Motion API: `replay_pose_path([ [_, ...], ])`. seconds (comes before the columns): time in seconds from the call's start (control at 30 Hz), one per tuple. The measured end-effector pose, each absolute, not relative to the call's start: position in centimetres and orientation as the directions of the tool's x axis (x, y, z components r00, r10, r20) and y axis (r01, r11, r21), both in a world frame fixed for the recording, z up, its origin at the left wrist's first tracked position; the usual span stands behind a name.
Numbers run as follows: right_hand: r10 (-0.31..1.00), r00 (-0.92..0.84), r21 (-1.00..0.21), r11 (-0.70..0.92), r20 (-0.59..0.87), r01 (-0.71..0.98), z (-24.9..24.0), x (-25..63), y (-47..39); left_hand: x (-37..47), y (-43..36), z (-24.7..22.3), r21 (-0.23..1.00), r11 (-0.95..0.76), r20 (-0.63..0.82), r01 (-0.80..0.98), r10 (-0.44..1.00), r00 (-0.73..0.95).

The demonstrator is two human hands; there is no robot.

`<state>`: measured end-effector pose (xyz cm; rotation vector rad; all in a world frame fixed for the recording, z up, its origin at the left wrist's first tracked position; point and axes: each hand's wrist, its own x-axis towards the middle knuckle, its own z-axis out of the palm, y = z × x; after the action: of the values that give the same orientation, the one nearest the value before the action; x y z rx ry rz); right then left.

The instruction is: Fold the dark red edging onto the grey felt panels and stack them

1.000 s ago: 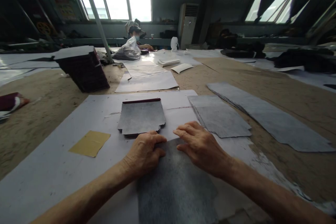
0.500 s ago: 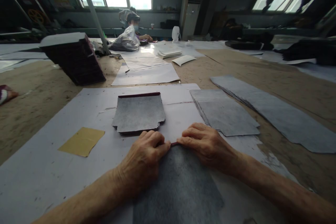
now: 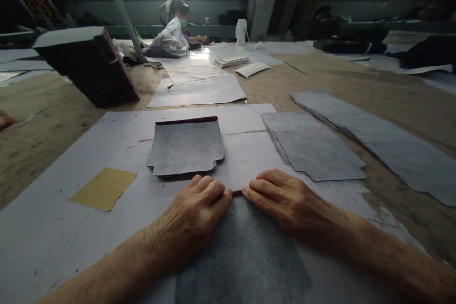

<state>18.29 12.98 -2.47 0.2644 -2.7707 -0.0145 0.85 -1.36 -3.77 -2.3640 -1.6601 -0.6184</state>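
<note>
A grey sheet (image 3: 245, 256) lies in front of me, with a narrow dark red strip along its far edge. My left hand (image 3: 199, 211) has its fingers pressed together on the left part of that edge. On the right part, my right hand (image 3: 285, 199) presses with its fingers together. A short piece of the red strip shows between the two hands. Just beyond them is a stack of grey pieces (image 3: 187, 147) with a dark red far edge. Another grey stack (image 3: 313, 145) sits beyond my right hand.
Long grey sheets (image 3: 381, 145) lie at the right. A yellow piece (image 3: 104, 188) rests on the white paper (image 3: 117, 142) at the left. Farther back stand a tall dark stack (image 3: 87, 66), a pole (image 3: 123, 9) and a seated person (image 3: 178, 14).
The view has tilted down slightly and shifted. Both hands remain on the sheet's far edge, with a little more of a gap between their fingertips.
</note>
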Motion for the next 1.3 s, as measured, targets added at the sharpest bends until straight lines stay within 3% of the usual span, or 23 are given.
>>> replay_pose_path([
  [0.4,-0.116,-0.89,-0.021,0.99,0.442,-0.139,-2.8,19.5,13.3,0.4,-1.4,-3.8,0.145,-0.386,0.412,0.911,0.861,0.299],
  [0.77,0.226,-0.817,-0.29,0.954,0.531,0.076,-4.0,20.1,13.1,0.6,-1.3,-4.0,0.131,-0.408,0.463,0.904,0.831,0.308],
  [1.03,0.236,-0.827,-0.287,0.953,0.511,0.095,-3.9,20.0,13.1,0.5,-1.4,-4.2,0.134,-0.405,0.47,0.904,0.829,0.302],
  [1.23,0.138,-0.882,-0.271,0.962,0.451,0.012,-3.5,20.9,12.9,0.7,-1.3,-3.9,0.107,-0.395,0.464,0.912,0.831,0.306],
  [1.3,0.187,-0.886,-0.316,0.948,0.425,0.048,-3.4,21.3,12.9,0.7,-1.2,-3.9,0.101,-0.394,0.46,0.913,0.832,0.309],
])
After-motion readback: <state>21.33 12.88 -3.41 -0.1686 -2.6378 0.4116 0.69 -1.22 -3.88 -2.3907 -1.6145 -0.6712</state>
